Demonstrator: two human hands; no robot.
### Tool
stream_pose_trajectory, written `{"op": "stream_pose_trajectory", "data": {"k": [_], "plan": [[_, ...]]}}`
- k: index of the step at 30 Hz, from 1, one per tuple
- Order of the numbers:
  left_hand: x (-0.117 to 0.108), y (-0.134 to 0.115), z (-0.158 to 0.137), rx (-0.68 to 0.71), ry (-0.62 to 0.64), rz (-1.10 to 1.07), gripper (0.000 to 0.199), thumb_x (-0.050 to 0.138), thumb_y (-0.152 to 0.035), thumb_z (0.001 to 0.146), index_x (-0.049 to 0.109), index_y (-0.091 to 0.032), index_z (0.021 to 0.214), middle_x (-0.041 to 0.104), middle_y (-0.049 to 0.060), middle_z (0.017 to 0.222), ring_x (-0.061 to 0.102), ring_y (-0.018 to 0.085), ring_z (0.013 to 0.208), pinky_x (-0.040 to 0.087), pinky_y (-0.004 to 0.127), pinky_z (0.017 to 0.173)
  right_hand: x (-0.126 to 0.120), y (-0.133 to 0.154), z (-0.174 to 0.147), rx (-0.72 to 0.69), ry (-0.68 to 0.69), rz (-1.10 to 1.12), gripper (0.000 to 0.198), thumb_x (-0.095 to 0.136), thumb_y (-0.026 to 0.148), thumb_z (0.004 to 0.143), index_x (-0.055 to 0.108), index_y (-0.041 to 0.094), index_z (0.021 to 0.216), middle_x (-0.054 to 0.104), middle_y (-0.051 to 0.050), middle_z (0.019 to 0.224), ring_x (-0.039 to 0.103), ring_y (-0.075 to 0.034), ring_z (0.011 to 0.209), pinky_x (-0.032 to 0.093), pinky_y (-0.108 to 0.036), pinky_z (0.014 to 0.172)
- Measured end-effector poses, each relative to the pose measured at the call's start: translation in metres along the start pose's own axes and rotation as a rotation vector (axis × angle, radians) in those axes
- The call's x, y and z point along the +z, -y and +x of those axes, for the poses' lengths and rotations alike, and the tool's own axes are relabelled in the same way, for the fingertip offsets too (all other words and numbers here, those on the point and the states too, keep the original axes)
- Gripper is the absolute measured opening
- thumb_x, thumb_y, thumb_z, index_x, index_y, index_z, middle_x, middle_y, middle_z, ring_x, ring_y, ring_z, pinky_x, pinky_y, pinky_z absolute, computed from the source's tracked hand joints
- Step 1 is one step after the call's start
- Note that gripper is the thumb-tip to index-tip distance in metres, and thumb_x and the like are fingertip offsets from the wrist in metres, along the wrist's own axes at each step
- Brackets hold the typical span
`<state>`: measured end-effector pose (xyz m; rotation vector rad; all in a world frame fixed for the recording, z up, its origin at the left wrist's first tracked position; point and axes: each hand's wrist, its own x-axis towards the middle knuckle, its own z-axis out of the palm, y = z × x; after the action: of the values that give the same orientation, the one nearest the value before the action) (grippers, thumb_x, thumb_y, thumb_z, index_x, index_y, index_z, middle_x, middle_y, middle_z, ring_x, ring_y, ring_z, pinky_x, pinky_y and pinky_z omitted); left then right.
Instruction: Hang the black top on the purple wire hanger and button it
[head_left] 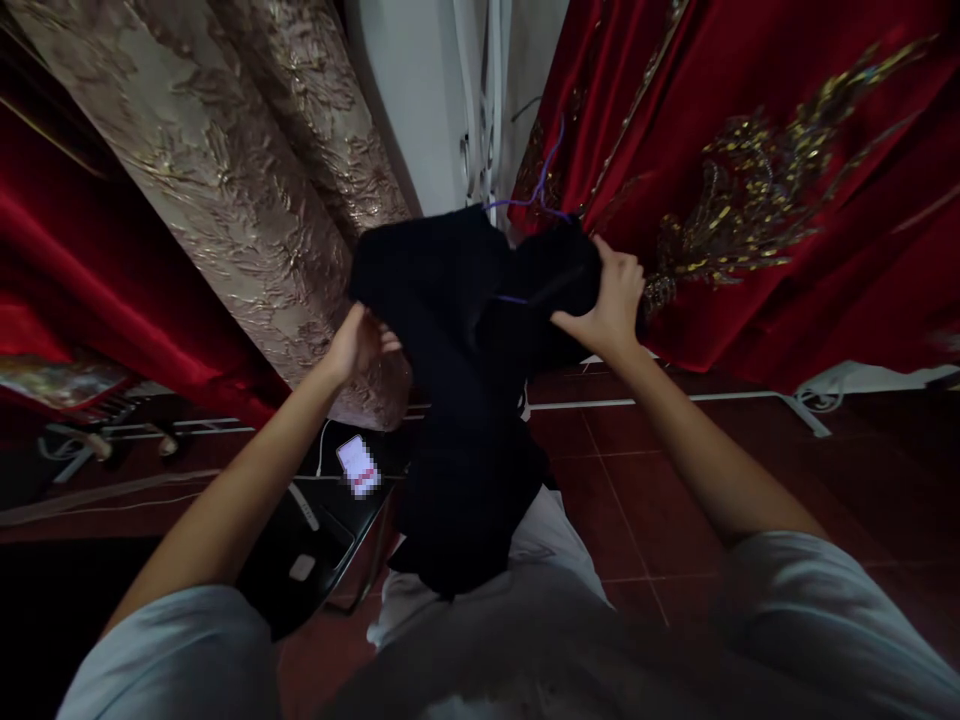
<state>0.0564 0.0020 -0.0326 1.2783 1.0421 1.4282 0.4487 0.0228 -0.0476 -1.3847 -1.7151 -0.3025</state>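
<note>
A black or dark navy shirt [457, 330] hangs in front of me on a thin purple hanger [541, 190], whose hook points up. Part of the hanger's lower bar shows as a short purple line across the shirt. My left hand [364, 345] grips the shirt at its left sleeve edge, with the thumb on top and the fingers curled, partly behind the cloth. On the opposite side, my right hand [615, 305] is closed on the shirt near the shoulder, thumb in front. The shirt's lower part hangs down before my light trousers [559, 545].
Red satin cloth with gold sequins [757, 200] hangs at the right. Textured beige fabric [247, 190] hangs at the left, beside a white upright rack [487, 90]. A lit phone [358, 465] lies on a black table [330, 590] with a white cable. Red floor tiles [622, 500] lie below.
</note>
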Motion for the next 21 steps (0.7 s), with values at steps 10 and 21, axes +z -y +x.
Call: {"op": "stream_pose_trajectory", "data": {"k": [10,21], "plan": [[0.044,0.051,-0.007,0.118,-0.116,-0.132,0.070,0.098,-0.035,0.066,0.058,-0.026,0.123,0.064,0.011,0.139,0.058,0.028,0.137,0.050,0.041,0.114,-0.039,0.034,0.054,-0.112,0.208,0.025,0.095,0.081,0.057,0.074,0.041,0.023,0.154,0.046,-0.019,0.145,0.037,-0.047,0.132,0.030,-0.067,0.114],[0.063,0.061,-0.048,0.090,-0.405,-0.254,0.040,0.083,-0.042,0.081,0.071,-0.021,0.113,0.073,0.011,0.126,0.066,0.029,0.128,0.052,0.045,0.116,-0.006,0.052,0.007,-0.133,0.089,0.217,0.092,0.072,0.054,0.081,0.033,0.028,0.160,0.036,-0.014,0.161,0.029,-0.041,0.151,0.034,-0.062,0.120]]}}
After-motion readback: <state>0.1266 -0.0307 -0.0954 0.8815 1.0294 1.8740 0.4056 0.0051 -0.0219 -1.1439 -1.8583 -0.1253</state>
